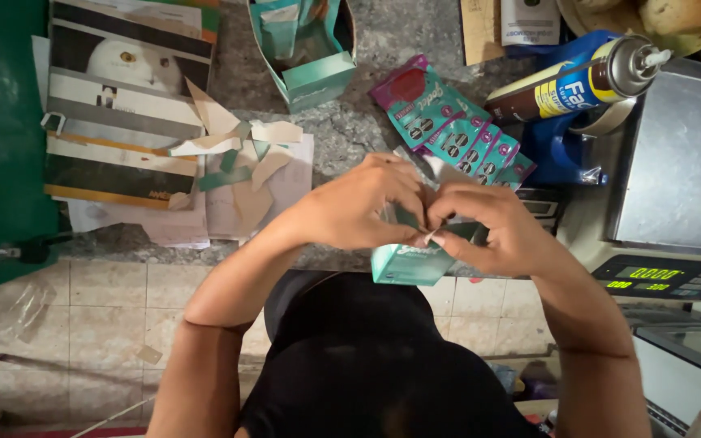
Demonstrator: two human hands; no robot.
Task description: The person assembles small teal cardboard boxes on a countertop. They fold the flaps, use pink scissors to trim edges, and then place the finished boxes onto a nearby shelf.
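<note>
Hands: As both meet at the worktop [350, 122] edge, left hand [359, 207] and right hand [492, 231] pinch the small teal cardboard carton [407, 264], fingers closed on its top flap, steadying it.
Sachets: teal-and-pink foil packets [448, 126] fanned at one o'clock, within reach.

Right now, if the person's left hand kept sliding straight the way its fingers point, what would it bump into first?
The left hand points right, toward the right hand. Their fingertips already meet over the teal carton, so the right hand comes first. Beyond it lies the fan of teal and pink sachets, though depth is hard to judge.
</note>
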